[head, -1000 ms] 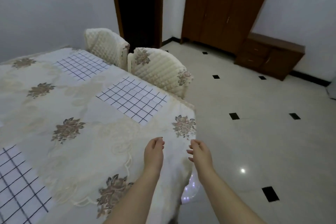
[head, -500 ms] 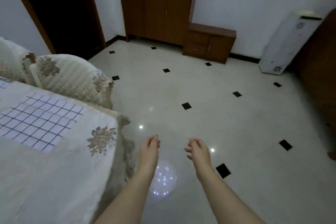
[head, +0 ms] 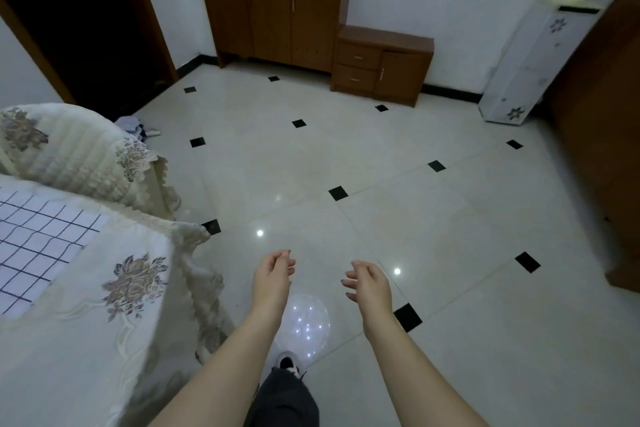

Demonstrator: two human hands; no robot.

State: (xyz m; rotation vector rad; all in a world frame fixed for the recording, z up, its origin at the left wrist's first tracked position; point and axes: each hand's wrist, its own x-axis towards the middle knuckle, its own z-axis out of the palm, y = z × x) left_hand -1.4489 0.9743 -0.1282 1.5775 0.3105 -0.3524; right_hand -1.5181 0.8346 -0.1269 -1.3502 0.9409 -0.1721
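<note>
Down on the floor near the person's feet lies a clear round balloon with small white lights inside (head: 307,322), showing between the two forearms and partly hidden by the left one. It looks almost weightless, thin-skinned and slick, likely to drift or roll at a touch and to burst under a nail, so it is best cupped between both palms at its sides. Left hand (head: 273,276) and right hand (head: 369,282) hover above it with fingers loosely curled, holding nothing. A pale glossy tiled floor with small black squares (head: 398,184) offers little friction. At near left stands a table under a cream flowered cloth (head: 86,340), with a quilted cream chair (head: 69,152) beyond and brown wooden cupboards (head: 270,0) against the far wall
</note>
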